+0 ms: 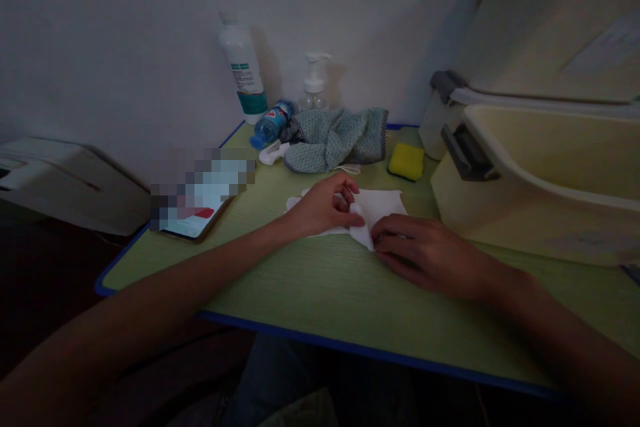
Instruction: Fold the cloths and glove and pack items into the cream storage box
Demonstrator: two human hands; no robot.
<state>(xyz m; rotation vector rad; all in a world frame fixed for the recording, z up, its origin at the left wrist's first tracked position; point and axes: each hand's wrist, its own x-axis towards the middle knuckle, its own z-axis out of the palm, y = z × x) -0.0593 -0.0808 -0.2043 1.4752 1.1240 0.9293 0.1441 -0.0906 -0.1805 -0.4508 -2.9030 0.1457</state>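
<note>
A thin white sheet (pixel 384 201), tissue or cloth, lies on the green table, with one part folded up into a narrow roll. My left hand (pixel 330 203) closes its thumb and fingers around the upper part of that roll. At the roll's lower end is my right hand (pixel 425 247), its fingers curled and pinching the edge. Both hands rest low over the tabletop, close together. More of the white material shows under and to the left of my left hand; how many layers there are I cannot tell.
Behind my hands lie a grey-green cloth (pixel 335 137), a yellow sponge (pixel 406 161) and a small blue bottle (pixel 273 123). A white bottle (pixel 243 73) and a pump bottle (pixel 314 87) stand by the wall. A phone (pixel 210 203) is at left, a cream bin (pixel 525 213) at right.
</note>
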